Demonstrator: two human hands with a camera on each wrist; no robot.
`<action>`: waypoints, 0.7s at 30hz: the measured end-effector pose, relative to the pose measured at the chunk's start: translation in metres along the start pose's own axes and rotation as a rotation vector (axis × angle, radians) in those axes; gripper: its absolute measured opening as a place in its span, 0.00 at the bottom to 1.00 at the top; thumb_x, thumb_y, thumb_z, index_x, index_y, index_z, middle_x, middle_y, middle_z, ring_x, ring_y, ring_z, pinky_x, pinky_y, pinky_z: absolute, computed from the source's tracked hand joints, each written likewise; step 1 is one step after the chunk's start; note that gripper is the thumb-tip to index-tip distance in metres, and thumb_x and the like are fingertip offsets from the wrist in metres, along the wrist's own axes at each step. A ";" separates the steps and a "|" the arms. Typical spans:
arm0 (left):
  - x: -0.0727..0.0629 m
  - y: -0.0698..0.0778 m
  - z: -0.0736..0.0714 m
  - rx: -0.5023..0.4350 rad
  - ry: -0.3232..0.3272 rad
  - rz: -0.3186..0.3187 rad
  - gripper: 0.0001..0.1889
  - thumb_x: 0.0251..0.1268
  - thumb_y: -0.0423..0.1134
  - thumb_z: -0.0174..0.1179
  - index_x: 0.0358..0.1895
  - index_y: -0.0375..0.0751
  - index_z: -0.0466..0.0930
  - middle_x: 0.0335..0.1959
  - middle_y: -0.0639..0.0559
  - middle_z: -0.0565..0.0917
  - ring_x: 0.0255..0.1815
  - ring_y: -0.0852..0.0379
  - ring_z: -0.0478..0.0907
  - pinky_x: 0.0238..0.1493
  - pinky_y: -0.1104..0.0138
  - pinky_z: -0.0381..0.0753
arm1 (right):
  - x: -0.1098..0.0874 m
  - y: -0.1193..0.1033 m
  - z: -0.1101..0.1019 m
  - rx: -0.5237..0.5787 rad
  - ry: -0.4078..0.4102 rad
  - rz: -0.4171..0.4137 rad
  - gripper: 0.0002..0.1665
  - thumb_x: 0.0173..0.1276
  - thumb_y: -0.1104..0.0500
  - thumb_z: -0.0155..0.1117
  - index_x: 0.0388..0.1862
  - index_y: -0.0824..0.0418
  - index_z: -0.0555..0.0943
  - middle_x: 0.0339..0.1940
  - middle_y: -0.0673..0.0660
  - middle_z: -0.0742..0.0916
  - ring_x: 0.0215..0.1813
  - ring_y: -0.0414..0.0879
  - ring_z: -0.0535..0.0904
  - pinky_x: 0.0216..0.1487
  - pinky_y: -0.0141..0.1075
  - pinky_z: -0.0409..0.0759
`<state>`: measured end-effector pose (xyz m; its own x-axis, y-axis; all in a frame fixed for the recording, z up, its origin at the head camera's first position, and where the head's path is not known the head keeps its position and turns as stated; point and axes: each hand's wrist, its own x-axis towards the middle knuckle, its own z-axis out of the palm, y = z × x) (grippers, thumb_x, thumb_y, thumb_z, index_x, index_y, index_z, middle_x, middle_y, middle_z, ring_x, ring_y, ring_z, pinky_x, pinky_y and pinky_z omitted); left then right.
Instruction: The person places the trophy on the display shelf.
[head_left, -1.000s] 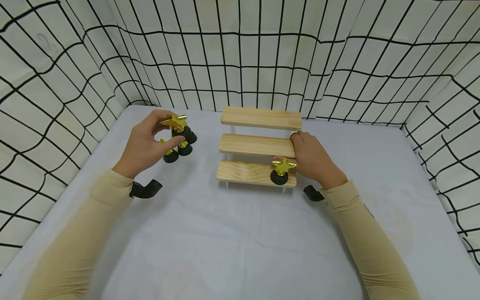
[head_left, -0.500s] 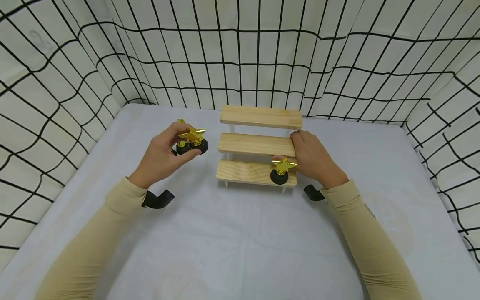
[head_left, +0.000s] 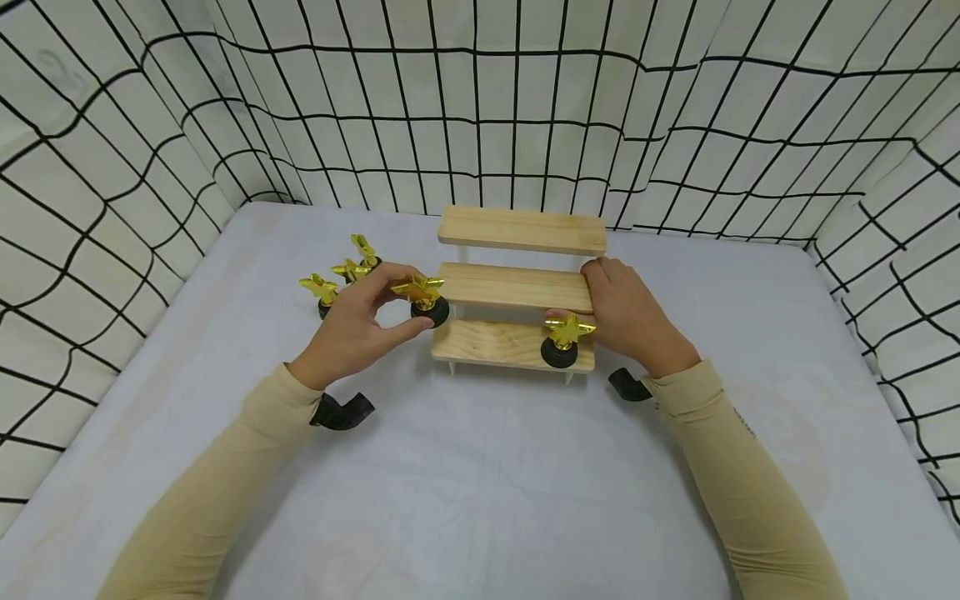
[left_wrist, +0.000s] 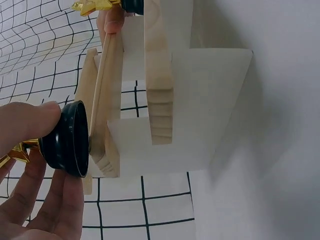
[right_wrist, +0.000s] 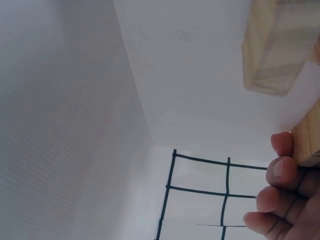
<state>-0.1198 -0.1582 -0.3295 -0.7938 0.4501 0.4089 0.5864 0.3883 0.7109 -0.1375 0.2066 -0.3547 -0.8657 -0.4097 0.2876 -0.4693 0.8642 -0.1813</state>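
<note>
Five gold star trophies [head_left: 567, 332], three of them at left, three wooden shelf boards [head_left: 517, 287], two hands [head_left: 356, 325], two beige sleeves [head_left: 225, 475]

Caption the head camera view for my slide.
Left hand holds a star trophy near a three-tier stand, right hand gripping the middle shelf.

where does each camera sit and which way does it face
Head: worn on the head, facing forward and down at the wooden shelf and trophies; the left hand, right hand and both sleeves show.
Left wrist: worn there, facing the shelf's left end; the left hand shows, holding a trophy, with part of the right hand up top.
Right wrist: worn there, facing the shelf's white side panel and wire grid; the right hand shows lower right.
Shared: head and left wrist both show the held trophy.
</note>
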 end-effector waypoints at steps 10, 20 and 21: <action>-0.001 0.003 0.011 -0.019 -0.040 0.035 0.27 0.56 0.28 0.76 0.58 0.36 0.76 0.52 0.46 0.85 0.52 0.67 0.81 0.64 0.80 0.79 | 0.000 -0.001 -0.002 0.017 -0.002 0.008 0.63 0.54 0.11 0.31 0.45 0.69 0.74 0.31 0.60 0.77 0.32 0.52 0.70 0.33 0.40 0.70; -0.004 0.000 0.024 -0.032 -0.078 0.024 0.27 0.56 0.30 0.77 0.58 0.38 0.77 0.51 0.47 0.86 0.52 0.63 0.81 0.65 0.72 0.82 | 0.001 -0.001 0.001 0.010 0.029 -0.015 0.64 0.54 0.09 0.29 0.43 0.68 0.72 0.31 0.60 0.76 0.32 0.53 0.70 0.34 0.42 0.70; -0.005 0.000 0.025 -0.030 -0.082 0.021 0.27 0.56 0.30 0.77 0.59 0.38 0.77 0.51 0.48 0.86 0.52 0.62 0.81 0.65 0.70 0.83 | 0.001 -0.001 0.001 0.010 0.028 -0.016 0.64 0.54 0.10 0.29 0.43 0.68 0.72 0.31 0.61 0.76 0.32 0.54 0.70 0.34 0.42 0.70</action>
<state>-0.1123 -0.1405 -0.3456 -0.7647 0.5229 0.3766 0.5969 0.3546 0.7197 -0.1378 0.2051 -0.3550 -0.8529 -0.4150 0.3168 -0.4848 0.8547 -0.1855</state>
